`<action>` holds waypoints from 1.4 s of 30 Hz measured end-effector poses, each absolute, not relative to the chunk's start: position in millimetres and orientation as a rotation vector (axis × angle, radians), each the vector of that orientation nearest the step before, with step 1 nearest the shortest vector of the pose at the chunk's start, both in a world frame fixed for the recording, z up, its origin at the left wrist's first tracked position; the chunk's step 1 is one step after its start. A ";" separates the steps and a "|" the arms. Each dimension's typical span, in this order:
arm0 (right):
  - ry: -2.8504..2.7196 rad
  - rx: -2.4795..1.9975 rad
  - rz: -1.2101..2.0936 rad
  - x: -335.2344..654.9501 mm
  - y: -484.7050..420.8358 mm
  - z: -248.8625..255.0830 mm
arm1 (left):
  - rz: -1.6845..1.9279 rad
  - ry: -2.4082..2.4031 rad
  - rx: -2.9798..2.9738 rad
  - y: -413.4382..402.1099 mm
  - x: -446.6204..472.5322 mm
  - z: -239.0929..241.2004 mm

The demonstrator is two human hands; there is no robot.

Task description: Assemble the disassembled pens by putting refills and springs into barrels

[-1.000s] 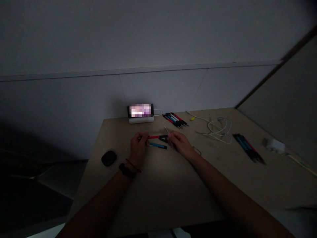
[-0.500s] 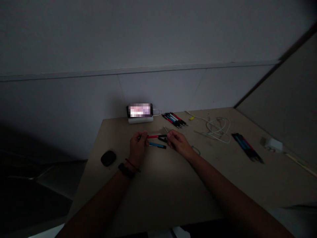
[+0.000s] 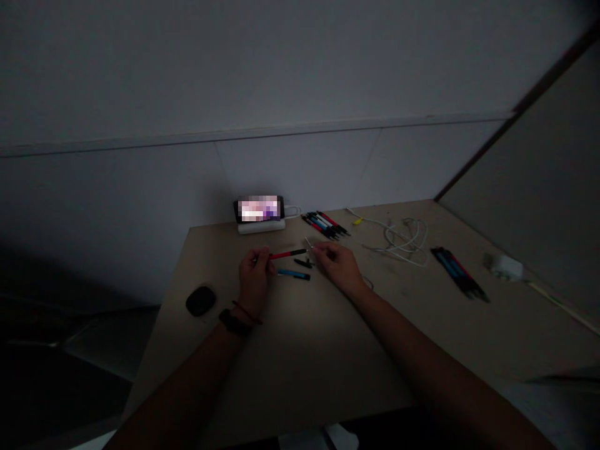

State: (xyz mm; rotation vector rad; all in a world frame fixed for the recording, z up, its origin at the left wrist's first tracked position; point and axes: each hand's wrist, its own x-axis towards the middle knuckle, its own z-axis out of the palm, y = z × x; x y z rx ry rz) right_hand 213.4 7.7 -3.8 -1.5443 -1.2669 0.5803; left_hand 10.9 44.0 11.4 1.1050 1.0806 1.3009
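Note:
My left hand point(image 3: 255, 269) is closed round a red pen point(image 3: 284, 254), whose black end points right toward my other hand. Between the fingertips of my right hand point(image 3: 335, 262) is a thin pale stick that looks like a pen refill point(image 3: 308, 242), tilted up to the left. A small gap separates the pen's black end from the right fingertips. On the desk below the hands lie a small black pen part point(image 3: 304, 264) and a blue pen barrel point(image 3: 294, 274) with a dark end.
A lit phone point(image 3: 259, 209) leans on a white stand point(image 3: 261, 227) near the wall. Several pens point(image 3: 325, 225) lie behind my hands, more pens point(image 3: 459, 274) at right. A white cable point(image 3: 405, 240), a white plug point(image 3: 506, 267) and a black rounded case point(image 3: 200, 301) also rest on the desk point(image 3: 300, 356).
The red pen's black end has come slightly away from my right fingertips, and more of the small black part shows. The whole view has shifted a little.

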 end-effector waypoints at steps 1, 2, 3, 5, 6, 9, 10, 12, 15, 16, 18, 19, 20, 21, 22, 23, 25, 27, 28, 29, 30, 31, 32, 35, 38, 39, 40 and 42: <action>-1.323 -1.568 0.528 214.7 7.7 -5.3 | 1.302 1.081 1.101 44.3 11.0 10.9; -1.384 -1.586 0.485 215.8 7.6 -6.7 | 1.307 1.082 1.097 44.5 11.2 10.3; -1.452 -1.600 0.448 216.6 7.3 -7.8 | 1.309 1.082 1.095 44.7 11.2 9.9; -1.590 -1.623 0.381 217.8 6.7 -9.2 | 1.308 1.079 1.102 44.6 11.2 9.4; -1.649 -1.635 0.351 218.1 6.3 -9.5 | 1.304 1.076 1.111 44.4 11.0 9.6; -1.756 -1.686 0.288 218.5 5.1 -9.9 | 1.289 1.083 1.148 43.1 10.7 11.3; -1.769 -1.708 0.276 218.5 4.8 -9.9 | 1.289 1.092 1.156 42.7 10.6 12.0; -1.777 -1.738 0.267 218.3 4.3 -9.9 | 1.290 1.106 1.161 42.1 10.5 13.1; -1.736 -1.706 0.279 217.2 4.2 -9.0 | 1.290 1.098 1.154 41.7 10.5 13.7; -1.706 -1.679 0.289 216.6 4.2 -8.3 | 1.285 1.092 1.156 41.7 10.4 13.7; -1.622 -1.624 0.322 215.1 4.1 -6.1 | 1.273 1.094 1.165 41.7 10.4 13.7; -1.571 -1.597 0.347 214.2 3.9 -4.8 | 1.268 1.099 1.170 41.6 10.4 13.8; -1.514 -1.570 0.383 213.2 3.7 -3.5 | 1.266 1.103 1.173 41.6 10.4 14.0; -1.453 -1.540 0.438 212.2 3.4 -2.2 | 1.264 1.105 1.176 41.4 10.4 14.3; -1.386 -1.507 0.515 211.3 3.0 -1.0 | 1.263 1.104 1.180 41.3 10.4 14.7; -1.320 -1.475 0.607 210.4 2.7 -0.1 | 1.260 1.101 1.186 41.1 10.3 15.2; -1.235 -1.416 0.785 209.0 2.3 0.8 | 1.245 1.093 1.204 40.6 10.2 16.1; -1.248 -1.390 0.871 208.1 2.1 0.6 | 1.222 1.086 1.218 40.2 10.2 16.4; -1.278 -1.388 0.875 207.8 2.1 0.2 | 1.217 1.082 1.219 40.1 10.3 16.2; -1.304 -1.389 0.869 207.5 2.1 -0.3 | 1.214 1.077 1.219 40.1 10.4 15.8; -1.317 -1.389 0.865 207.3 2.2 -0.8 | 1.212 1.071 1.220 40.1 10.6 15.2; -1.315 -1.387 0.869 207.2 2.4 -1.2 | 1.212 1.064 1.221 40.3 10.9 14.4; -1.303 -1.378 0.878 207.2 2.7 -1.5 | 1.211 1.056 1.223 40.5 11.1 13.4; -1.250 -1.351 0.905 207.5 3.4 -1.4 | 1.204 1.026 1.222 41.5 11.8 10.5; -1.214 -1.356 0.911 207.8 3.6 0.0 | 1.200 1.007 1.224 42.0 11.9 9.0; -1.209 -1.360 0.911 207.9 3.6 0.5 | 1.200 1.007 1.230 41.9 11.9 9.0; -1.207 -1.364 0.907 207.9 3.6 1.1 | 1.202 1.009 1.238 41.6 11.8 9.3; -1.202 -1.373 0.899 207.7 3.7 2.5 | 1.204 1.014 1.251 40.6 11.6 10.5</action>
